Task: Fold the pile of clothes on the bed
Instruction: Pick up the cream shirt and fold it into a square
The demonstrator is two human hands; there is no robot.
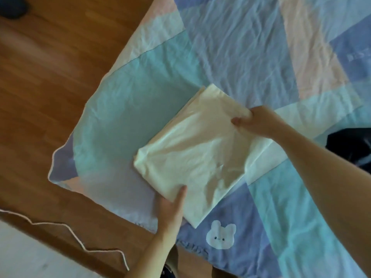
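Cream folded garment [192,157] lies flat on the bed quilt [130,107], long axis diagonal, near-left to far-right. My left hand [170,209] grips its near edge; right hand [253,121] pinches the far-right corner.

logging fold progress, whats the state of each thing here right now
patchwork quilt: spread out, wrinkled
cream garment: folded into a rectangle, lying on the patchwork quilt
left hand: grips its near edge, thumb on top
right hand: pinches its far corner
dark cloth: mostly out of frame, state unclear
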